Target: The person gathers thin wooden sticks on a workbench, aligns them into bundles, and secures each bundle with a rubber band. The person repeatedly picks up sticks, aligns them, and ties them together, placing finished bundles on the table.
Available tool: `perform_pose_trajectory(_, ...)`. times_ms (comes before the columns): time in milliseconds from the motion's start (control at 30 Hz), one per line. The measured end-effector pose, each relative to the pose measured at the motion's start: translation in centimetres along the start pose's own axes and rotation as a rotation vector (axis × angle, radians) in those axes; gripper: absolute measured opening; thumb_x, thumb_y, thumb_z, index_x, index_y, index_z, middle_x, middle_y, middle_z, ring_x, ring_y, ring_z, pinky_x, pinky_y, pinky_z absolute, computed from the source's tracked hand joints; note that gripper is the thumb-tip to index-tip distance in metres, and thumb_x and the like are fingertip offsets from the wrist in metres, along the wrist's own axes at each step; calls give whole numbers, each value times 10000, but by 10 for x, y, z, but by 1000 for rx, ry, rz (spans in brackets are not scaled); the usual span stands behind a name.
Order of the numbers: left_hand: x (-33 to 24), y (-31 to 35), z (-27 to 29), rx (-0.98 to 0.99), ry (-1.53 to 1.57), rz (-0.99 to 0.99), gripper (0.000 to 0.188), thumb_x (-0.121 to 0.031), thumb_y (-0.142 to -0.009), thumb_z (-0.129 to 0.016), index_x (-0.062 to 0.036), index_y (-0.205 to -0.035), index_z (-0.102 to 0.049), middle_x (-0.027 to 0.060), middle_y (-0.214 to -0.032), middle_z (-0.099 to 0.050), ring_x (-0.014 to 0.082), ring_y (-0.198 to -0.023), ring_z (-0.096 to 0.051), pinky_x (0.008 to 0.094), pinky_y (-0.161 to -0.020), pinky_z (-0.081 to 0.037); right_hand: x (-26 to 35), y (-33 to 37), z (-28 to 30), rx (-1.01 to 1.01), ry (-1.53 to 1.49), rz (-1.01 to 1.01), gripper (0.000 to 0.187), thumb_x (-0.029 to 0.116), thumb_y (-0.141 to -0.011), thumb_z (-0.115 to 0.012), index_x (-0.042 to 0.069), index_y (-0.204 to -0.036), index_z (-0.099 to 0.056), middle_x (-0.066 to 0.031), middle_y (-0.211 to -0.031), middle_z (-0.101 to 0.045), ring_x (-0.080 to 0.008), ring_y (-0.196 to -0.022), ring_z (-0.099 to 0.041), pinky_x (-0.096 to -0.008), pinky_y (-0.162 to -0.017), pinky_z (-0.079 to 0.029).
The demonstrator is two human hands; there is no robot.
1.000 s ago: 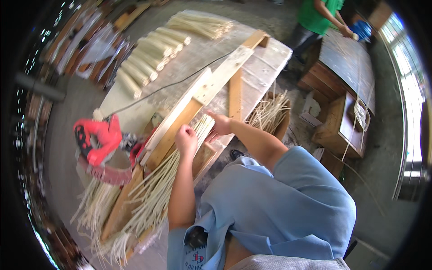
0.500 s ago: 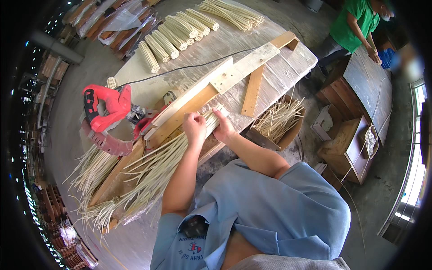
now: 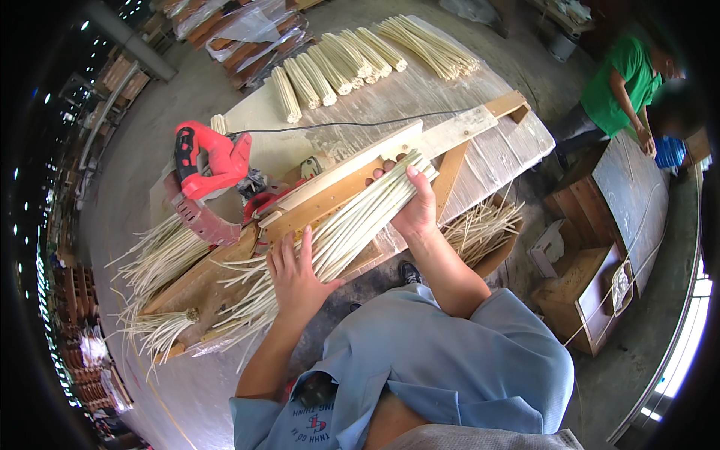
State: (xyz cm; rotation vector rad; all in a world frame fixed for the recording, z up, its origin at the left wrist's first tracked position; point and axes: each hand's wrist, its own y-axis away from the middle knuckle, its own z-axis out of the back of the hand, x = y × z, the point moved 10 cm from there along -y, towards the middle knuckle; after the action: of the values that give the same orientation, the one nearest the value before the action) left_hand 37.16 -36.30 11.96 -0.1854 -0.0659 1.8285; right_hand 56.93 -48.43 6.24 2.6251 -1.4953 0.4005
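A long bundle of pale cane sticks [image 3: 365,219] slants across the front of the workbench [image 3: 517,142], its right end raised. Near that end, my right hand [image 3: 417,207] is wrapped round the bundle, thumb on top. My left hand [image 3: 297,279] is open with fingers spread, lying against the sticks further down, where they fan out loosely to the lower left. Just beyond the bundle runs a wooden fence [image 3: 330,199] of joined boards. At its left end stands a red power saw [image 3: 214,169], close to the spread sticks.
Several cut, tied stick bundles [image 3: 330,69] line the bench's far side. A black cable [image 3: 337,122] crosses it. More long sticks [image 3: 161,270] lie below the saw. A carton of offcuts [image 3: 484,236] stands beside the bench. At the right, a person in green [image 3: 619,86] works at another table.
My right hand has lifted the bundle's end and wraps round it. My left hand has slid down to the left along the sticks, its fingers now spread. The view has shifted.
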Motion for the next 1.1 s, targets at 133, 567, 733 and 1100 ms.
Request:
perform_pose_trajectory(133,15,14,-4,-84,-46,76,1109,-333,-579,-925,-100,-1512,-375,207,-1330,-487,427,-1259,-462,593,-1046,-374,6,-5,-11,26,-8,13,434,248,-875,-723,107,-1241,-539,-112,-1064,-626,-287,-1056,-617,-510,-995,-510)
perform_pose_trajectory(567,29,-10,45,-142,273,38,661,-232,-673,-791,-21,-1262,-578,169,-1067,-617,399,-916,-649,479,-797,-538,-55,24,-83,277,253,-79,800,541,-861,-708,62,-1429,-411,-170,-1237,-606,-351,-1200,-601,-530,-1047,-498)
perform_pose_trajectory(733,26,-16,51,35,323,15,669,-278,-683,-798,-9,-1260,-592,164,-1087,-637,382,-969,-658,463,-839,-534,40,-31,-110,586,-13,152,726,599,-878,-659,86,-1348,-451,-113,-1104,-608,-277,-1112,-626,-482,-1034,-501)
perform_pose_trajectory(1100,32,-19,57,224,535,70,610,-301,-685,-834,-5,-1184,-646,187,-1015,-702,375,-955,-689,449,-854,-536,-2,3,-122,234,71,124,653,544,-848,-667,89,-1276,-476,-99,-985,-581,-285,-974,-638,-475,-886,-562)
